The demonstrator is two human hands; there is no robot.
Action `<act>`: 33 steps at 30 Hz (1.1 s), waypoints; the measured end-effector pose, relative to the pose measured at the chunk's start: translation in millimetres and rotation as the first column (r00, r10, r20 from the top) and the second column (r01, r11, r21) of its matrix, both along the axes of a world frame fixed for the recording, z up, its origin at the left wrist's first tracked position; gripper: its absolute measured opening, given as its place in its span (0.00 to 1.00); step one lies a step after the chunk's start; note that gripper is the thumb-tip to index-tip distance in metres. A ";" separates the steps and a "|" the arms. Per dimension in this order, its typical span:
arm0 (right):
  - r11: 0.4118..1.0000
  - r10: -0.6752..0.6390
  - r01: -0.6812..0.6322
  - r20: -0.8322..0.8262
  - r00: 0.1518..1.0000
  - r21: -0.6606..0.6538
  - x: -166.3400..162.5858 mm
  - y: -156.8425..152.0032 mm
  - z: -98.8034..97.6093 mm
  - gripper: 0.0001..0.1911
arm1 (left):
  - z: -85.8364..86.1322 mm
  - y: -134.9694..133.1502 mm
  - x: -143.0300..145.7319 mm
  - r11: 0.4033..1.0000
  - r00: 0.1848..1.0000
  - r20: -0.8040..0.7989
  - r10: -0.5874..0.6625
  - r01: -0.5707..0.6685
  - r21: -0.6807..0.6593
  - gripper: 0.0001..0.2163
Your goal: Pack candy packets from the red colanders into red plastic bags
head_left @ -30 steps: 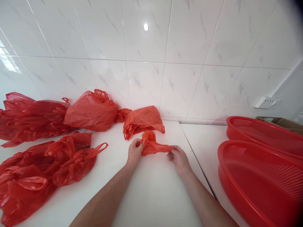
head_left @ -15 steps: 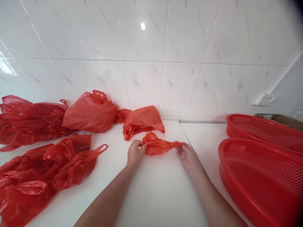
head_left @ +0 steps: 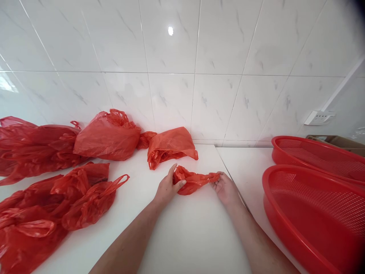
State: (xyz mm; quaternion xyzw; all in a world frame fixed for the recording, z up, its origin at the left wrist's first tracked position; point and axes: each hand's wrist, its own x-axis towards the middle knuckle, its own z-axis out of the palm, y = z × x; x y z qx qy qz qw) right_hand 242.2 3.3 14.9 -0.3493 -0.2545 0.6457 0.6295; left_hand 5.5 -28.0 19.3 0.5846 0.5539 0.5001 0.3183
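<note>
Bag pile (head_left: 25,213) runs off the left edge, near basket (head_left: 313,213) off the right and bottom. Box (head_left: 336,140) mostly hidden behind the far basket (head_left: 313,152). Right hand (head_left: 226,188) fingertips partly tucked behind the bag (head_left: 194,180).

My feed is bright and even. A glare spot sits on the glossy wall tiles (head_left: 170,31); shadows on the white counter (head_left: 185,236) are faint. The crumpled red bag (head_left: 194,182) is sharp; tile lines bow, and the top-right corner is dark.

Red plastic bags (head_left: 57,182), red perforated baskets (head_left: 313,205), white marbled tiles (head_left: 171,102).
</note>
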 end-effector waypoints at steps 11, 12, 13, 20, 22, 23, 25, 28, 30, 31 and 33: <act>0.987 -0.162 0.162 -0.018 0.987 -0.017 21.1 8.2 0.4 0.05 | -0.2 17.0 -18.3 0.953 0.867 0.411 0.281 -0.304 -0.010 0.10; 0.984 -0.178 0.178 -0.025 0.984 -0.018 23.2 9.2 0.1 0.05 | -0.9 17.5 -20.2 0.950 0.859 0.421 0.291 -0.312 -0.018 0.10; 0.982 -0.188 0.188 -0.033 0.982 -0.019 24.6 10.1 -0.2 0.06 | -1.9 17.8 -21.4 0.950 0.855 0.430 0.291 -0.311 -0.023 0.10; 0.979 -0.206 0.204 0.106 0.973 0.029 21.6 9.4 -1.4 0.11 | -4.4 18.4 -16.6 0.972 0.826 0.522 0.212 -0.231 -0.028 0.11; 0.937 -0.344 0.338 0.356 0.869 0.082 19.5 6.4 1.3 0.13 | -2.9 18.0 -13.9 0.980 0.817 0.548 0.179 -0.200 -0.022 0.11; 0.898 -0.433 0.409 0.491 0.756 0.163 17.8 3.9 3.8 0.15 | -2.0 17.6 -12.3 0.982 0.812 0.559 0.167 -0.188 -0.020 0.11; 0.789 -0.609 0.435 0.652 0.453 0.434 11.6 -3.5 10.8 0.18 | 0.1 16.3 -8.5 0.986 0.803 0.578 0.144 -0.164 -0.018 0.11; 0.634 -0.773 0.177 0.609 0.178 0.752 -6.5 -20.3 22.4 0.16 | 3.5 12.9 -0.8 0.994 0.795 0.599 0.096 -0.104 -0.020 0.11; 0.622 -0.767 -0.022 0.614 0.187 0.783 -22.4 -32.4 26.9 0.13 | 5.5 9.6 5.3 0.999 0.791 0.610 0.053 -0.050 -0.021 0.10; 0.631 -0.737 -0.117 0.640 0.219 0.767 -30.3 -37.6 27.6 0.12 | 6.4 7.8 8.4 1.000 0.786 0.617 0.026 -0.018 -0.019 0.10; 0.653 -0.642 -0.288 0.714 0.280 0.700 -43.2 -44.6 25.8 0.11 | 8.0 4.2 13.8 0.996 0.755 0.653 -0.055 0.086 -0.015 0.09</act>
